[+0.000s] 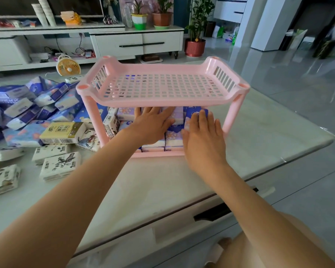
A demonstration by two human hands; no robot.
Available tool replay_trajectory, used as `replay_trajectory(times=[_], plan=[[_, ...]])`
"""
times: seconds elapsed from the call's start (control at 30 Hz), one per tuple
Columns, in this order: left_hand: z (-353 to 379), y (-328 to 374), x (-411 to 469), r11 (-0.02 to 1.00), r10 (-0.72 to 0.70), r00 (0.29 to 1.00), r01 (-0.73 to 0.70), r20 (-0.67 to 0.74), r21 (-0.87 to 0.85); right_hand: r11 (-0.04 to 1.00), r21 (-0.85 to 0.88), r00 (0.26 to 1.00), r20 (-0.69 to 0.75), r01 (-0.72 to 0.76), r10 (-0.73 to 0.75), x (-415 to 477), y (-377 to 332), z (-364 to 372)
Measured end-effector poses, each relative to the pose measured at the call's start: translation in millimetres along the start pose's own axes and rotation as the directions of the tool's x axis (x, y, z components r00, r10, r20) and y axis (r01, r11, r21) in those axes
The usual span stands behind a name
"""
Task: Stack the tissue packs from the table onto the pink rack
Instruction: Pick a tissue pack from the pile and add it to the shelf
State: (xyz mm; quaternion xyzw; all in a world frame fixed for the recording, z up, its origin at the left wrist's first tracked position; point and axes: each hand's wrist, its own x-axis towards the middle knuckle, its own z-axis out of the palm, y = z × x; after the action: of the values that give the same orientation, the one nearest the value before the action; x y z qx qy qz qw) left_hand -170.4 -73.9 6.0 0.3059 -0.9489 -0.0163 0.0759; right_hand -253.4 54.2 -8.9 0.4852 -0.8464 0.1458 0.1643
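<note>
The tissue packs (173, 139) fill the lower shelf of the pink rack (162, 88) in rows; the left hand (153, 125) rests flat on them, its grip apart, fingers straight; the right hand (203, 141) lies just beside it, its grip also apart, fingertips touching a blue pack (191, 112); neither hand clasps anything; loose packs (46, 122) are heaped on the table (162, 180), left of the rack.

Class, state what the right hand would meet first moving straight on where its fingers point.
Likely the dark blue tissue pack just ahead of the right hand; depth unclear.
</note>
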Motion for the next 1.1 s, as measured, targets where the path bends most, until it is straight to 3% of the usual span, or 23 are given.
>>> replay_trajectory(times=[0.2, 0.37, 0.47, 0.53, 0.67, 0.77, 0.87, 0.97, 1.1], plan=[[-1.9, 4.7, -0.6, 0.999, -0.028, 1.000, 0.028, -0.004, 0.022, 0.997, 0.070, 0.998, 0.056, -0.037, 0.034, 30.3, 5.0, 2.8], [-6.0, 8.8, 4.3, 0.995, -0.058, 0.998, 0.060, -0.029, 0.082, 0.906, 0.412, 0.995, 0.004, -0.093, 0.100, 44.1, 4.9, 5.2], [-6.7, 8.8, 5.5, 0.991, -0.045, 0.994, 0.057, -0.095, 0.121, 0.864, 0.481, 0.988, 0.026, -0.146, 0.153, 45.2, 6.3, 4.8], [-7.3, 7.6, 4.0, 0.997, -0.045, 0.985, 0.054, -0.167, 0.053, 0.854, 0.503, 0.985, -0.035, -0.131, 0.172, 44.5, 5.5, 1.8], [-10.4, -6.0, -12.7, 0.991, -0.129, 0.967, 0.115, -0.218, -0.073, 0.926, 0.375, 0.982, -0.187, 0.034, 0.040, 30.6, -0.6, 3.0], [-2.5, -19.2, -30.1, 0.983, -0.174, 0.967, 0.180, -0.186, 0.019, 0.963, 0.226, 0.989, -0.063, 0.148, -0.137, 19.6, -4.3, 9.4], [4.2, -20.0, -36.3, 0.981, -0.138, 0.976, 0.158, -0.166, 0.115, 0.974, 0.188, 0.985, 0.092, 0.125, -0.144, 16.9, -2.5, 9.9], [4.9, -18.9, -32.6, 0.980, -0.128, 0.979, 0.149, -0.162, 0.129, 0.981, 0.120, 0.985, 0.071, 0.151, -0.160, 19.2, 2.1, 10.8], [6.1, -17.8, -32.5, 0.984, -0.090, 0.980, 0.115, -0.179, 0.134, 0.967, 0.166, 0.979, 0.042, 0.192, -0.201, 26.1, 7.1, 11.0]])
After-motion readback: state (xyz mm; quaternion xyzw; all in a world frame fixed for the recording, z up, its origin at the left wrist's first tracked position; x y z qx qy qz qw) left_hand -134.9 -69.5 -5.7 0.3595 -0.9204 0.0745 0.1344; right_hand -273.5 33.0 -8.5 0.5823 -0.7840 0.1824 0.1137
